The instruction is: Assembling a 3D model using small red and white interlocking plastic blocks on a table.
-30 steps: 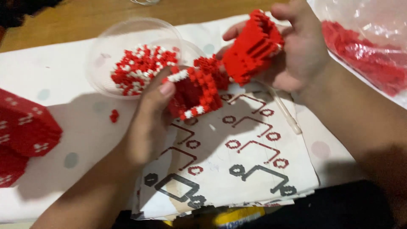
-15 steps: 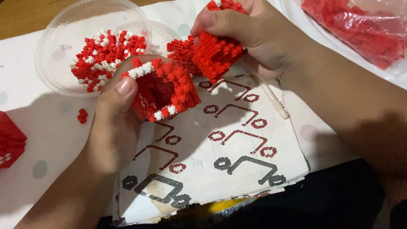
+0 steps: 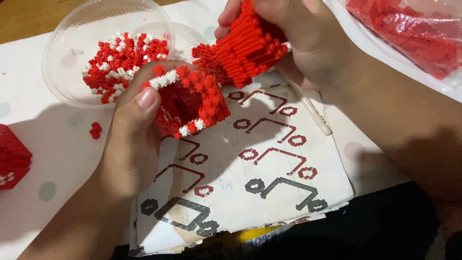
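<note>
My left hand (image 3: 132, 139) is curled around a hollow red block piece with a white-studded edge (image 3: 190, 103), thumb pressed on its near side, holding it just above the instruction sheet (image 3: 269, 178). My right hand (image 3: 308, 38) is closed over a second, ribbed red block section (image 3: 248, 45), fingers wrapped across its top. The two pieces sit close together, and a smaller studded red part (image 3: 208, 60) lies between them; I cannot tell whether they actually touch.

The sheet, printed with red and dark step diagrams, lies flat on the white spotted cloth (image 3: 43, 159) that covers the tabletop. Behind my left hand stands a clear plastic bowl (image 3: 62, 53) holding loose red and white bricks (image 3: 122, 60). One stray red brick (image 3: 96, 130) lies on the cloth just beside the bowl. A finished red block chunk (image 3: 12, 159) sits at the far left edge, and a clear bag of red bricks (image 3: 409, 33) lies at the upper right. A thin white stick (image 3: 313, 108) rests beneath my right wrist.
</note>
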